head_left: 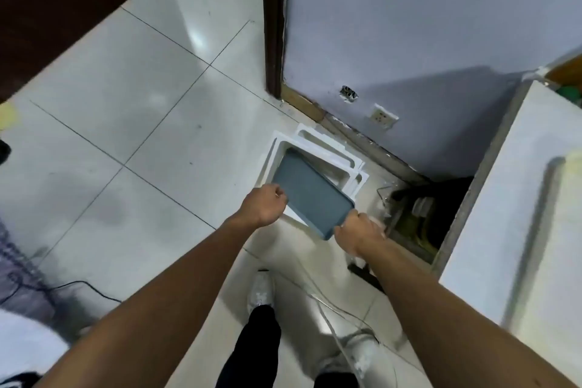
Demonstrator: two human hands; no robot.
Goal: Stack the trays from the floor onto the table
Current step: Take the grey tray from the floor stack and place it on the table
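Note:
A grey-blue tray (310, 190) lies tilted on top of a pile of white trays (327, 151) on the tiled floor by the wall. My left hand (266, 206) grips the grey tray's near left edge. My right hand (359, 231) grips its near right corner. The table (516, 198), with a pale top, stands at the right; a white tray (554, 230) lies on it, blurred.
A purple wall with a socket (382, 116) rises behind the pile. A dark door frame (274, 22) stands at the wall's left end. Clutter (412, 214) sits under the table. A black cable (88, 288) runs over the floor at the left. My shoes (259, 290) are near.

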